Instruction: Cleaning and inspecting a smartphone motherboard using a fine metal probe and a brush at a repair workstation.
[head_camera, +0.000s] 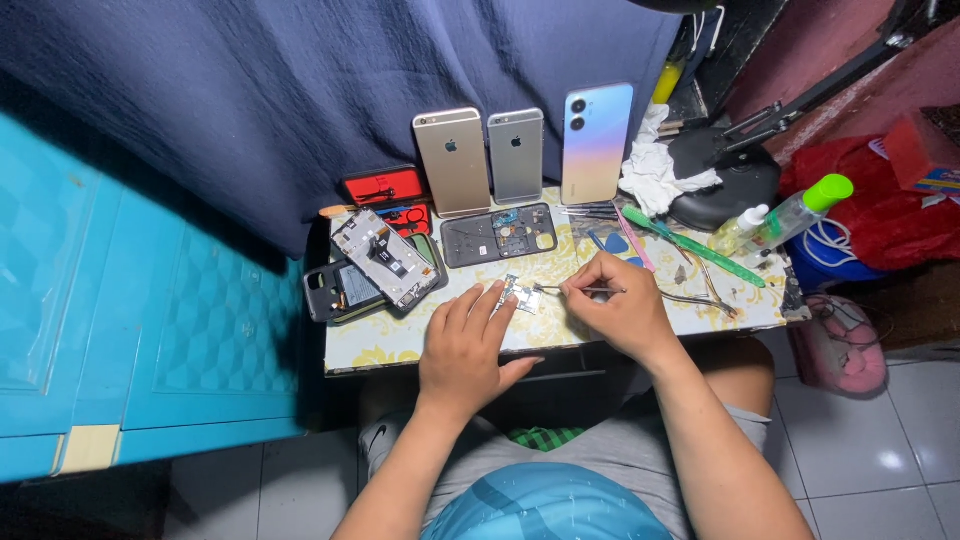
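Note:
My left hand (462, 345) lies flat on a small patterned table (400, 345), its fingertips pinning a little circuit board (521, 293). My right hand (620, 305) grips thin metal tweezers (580, 290) whose tip points left and touches that board. Just beyond the board lies an opened dark phone housing (498, 235). To its left, a bare phone frame (385, 258) rests across a black phone body (345, 290).
Three phones lean face-in against a dark blue cloth: gold (452, 162), silver (516, 155), pastel (597, 142). A red tool case (386, 186), green pry tool (692, 245), pliers (700, 295), green-capped bottle (800, 212), white rag (655, 165) and black lamp base (730, 185) crowd the table.

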